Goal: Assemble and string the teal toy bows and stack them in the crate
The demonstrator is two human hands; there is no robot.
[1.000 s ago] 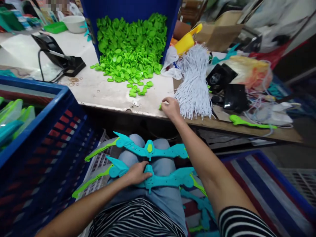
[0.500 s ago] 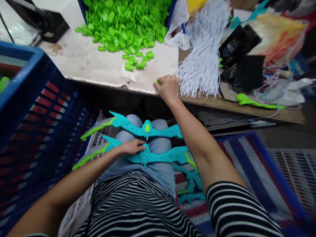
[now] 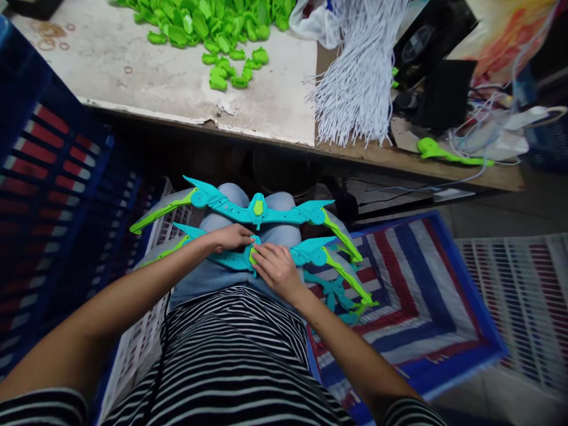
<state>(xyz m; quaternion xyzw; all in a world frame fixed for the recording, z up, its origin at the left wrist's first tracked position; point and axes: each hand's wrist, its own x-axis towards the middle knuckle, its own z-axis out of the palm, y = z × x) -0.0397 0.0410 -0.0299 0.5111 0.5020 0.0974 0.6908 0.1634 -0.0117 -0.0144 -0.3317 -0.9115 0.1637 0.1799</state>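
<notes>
Two turquoise toy bows with lime-green curved tips lie across my lap. The far toy bow (image 3: 281,217) has a green plate in its centre. On the near toy bow (image 3: 306,253), my left hand (image 3: 231,236) grips the body just left of the centre. My right hand (image 3: 278,269) has its fingers closed at that bow's centre, pressing on a small green plastic piece (image 3: 252,255). Fingers cover most of this piece, so how it sits cannot be seen. More turquoise parts (image 3: 332,290) rest in the crate to my right.
The worktable (image 3: 155,94) ahead bears a heap of green pieces (image 3: 190,26), a bundle of white cords (image 3: 359,83) and a green curved part (image 3: 452,154). A blue crate (image 3: 39,136) stands left. A blue crate lined with striped cloth (image 3: 444,284) is right.
My right hand has moved from the table edge down to the near bow with the small green piece. My left hand stays on that bow. The view has tilted downward.
</notes>
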